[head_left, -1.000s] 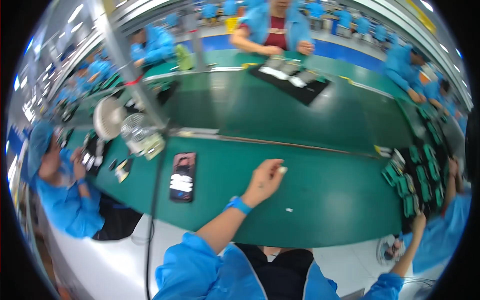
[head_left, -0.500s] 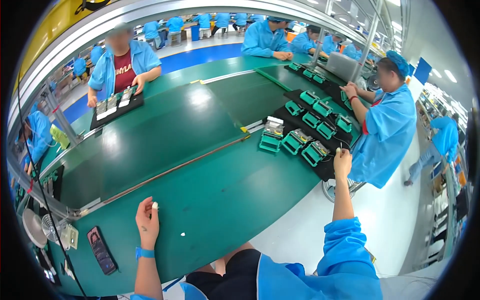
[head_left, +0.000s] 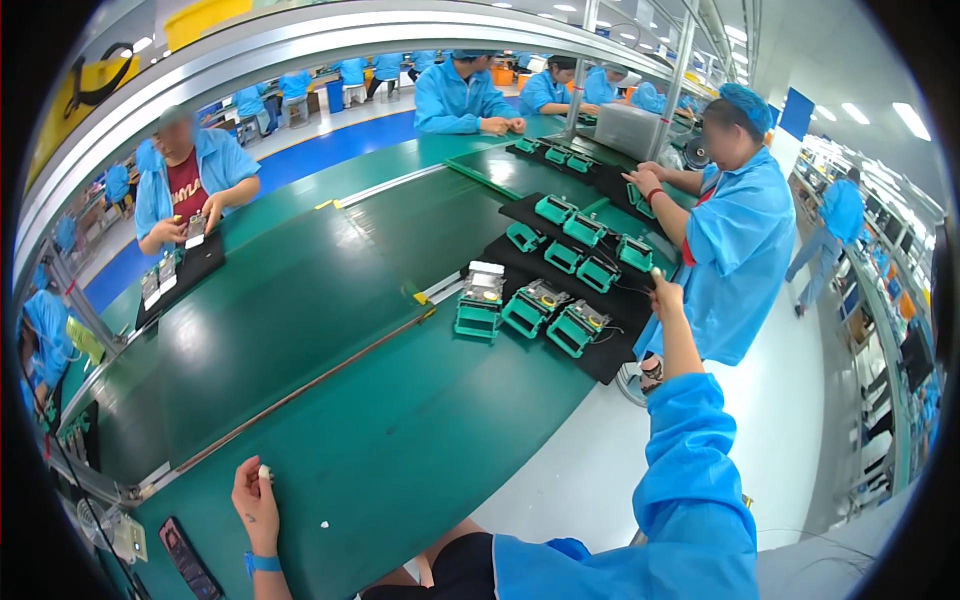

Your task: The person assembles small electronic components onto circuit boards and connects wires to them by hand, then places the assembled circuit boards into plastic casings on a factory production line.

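My left hand [head_left: 254,505] is over the near left of the green table [head_left: 430,400], its fingers loosely curved and the thumb a little apart. A small whitish cap, like a finger cot [head_left: 265,472], sits at the thumb tip. I see nothing gripped there. My right hand [head_left: 667,297] is stretched far out to the right, by the edge of a black mat [head_left: 610,362]. Its fingers are closed, with a pale tip [head_left: 656,272] showing on top; what they hold is too small to make out. Left of it stand green-framed device units [head_left: 576,327] with exposed parts and thin wires.
A co-worker in a blue jacket [head_left: 745,240] stands just beyond my right hand. Across the table another person [head_left: 190,185] handles a unit over a black mat. A phone [head_left: 188,560] and a white scrap [head_left: 324,525] lie near my left hand. A metal rail [head_left: 300,385] crosses the table.
The view has turned right, so the scene sits further left. My right hand has turned slightly, and the thin dark tip above it no longer shows. The person across has lifted a unit.
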### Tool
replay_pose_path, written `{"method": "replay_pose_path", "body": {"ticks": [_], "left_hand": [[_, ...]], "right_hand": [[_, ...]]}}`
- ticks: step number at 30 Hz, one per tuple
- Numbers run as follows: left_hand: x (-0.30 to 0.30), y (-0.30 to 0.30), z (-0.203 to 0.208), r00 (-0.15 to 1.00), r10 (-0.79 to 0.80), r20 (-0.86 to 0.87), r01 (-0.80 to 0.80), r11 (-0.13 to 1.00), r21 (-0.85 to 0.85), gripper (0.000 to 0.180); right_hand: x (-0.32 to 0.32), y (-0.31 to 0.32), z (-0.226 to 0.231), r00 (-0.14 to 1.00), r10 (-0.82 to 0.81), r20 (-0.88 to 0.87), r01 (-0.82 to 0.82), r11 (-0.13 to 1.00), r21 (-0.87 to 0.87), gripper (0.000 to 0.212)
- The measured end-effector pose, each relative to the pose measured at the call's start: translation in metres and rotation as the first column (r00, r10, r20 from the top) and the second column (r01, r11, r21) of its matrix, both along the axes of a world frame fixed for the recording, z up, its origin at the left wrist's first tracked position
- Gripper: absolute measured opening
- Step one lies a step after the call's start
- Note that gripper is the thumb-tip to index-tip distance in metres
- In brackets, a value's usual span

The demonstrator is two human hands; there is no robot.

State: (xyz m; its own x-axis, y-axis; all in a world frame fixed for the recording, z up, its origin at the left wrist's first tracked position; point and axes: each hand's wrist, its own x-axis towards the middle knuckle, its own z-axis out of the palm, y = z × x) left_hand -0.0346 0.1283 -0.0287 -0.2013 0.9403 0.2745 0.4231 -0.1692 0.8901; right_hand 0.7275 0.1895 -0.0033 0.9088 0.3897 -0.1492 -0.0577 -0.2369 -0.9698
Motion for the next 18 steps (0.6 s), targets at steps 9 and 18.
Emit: {"method": "replay_pose_path", "body": {"ticks": [9,18], "left_hand": [[0.011,0.007,0.0,0.996,-0.026,-0.087,0.027,1.0,0.009,0.014],[0.005,-0.005,0.013,0.985,-0.049,-0.165,0.055,0.998,0.035,0.034]], "right_hand": [[-0.056,-0.013,0.031,0.701,0.582,-0.412,-0.296,0.763,0.575,0.02],[-0.112,-0.008,0.027,0.884,0.331,-0.332,-0.063,0.785,0.616,0.023]]}}
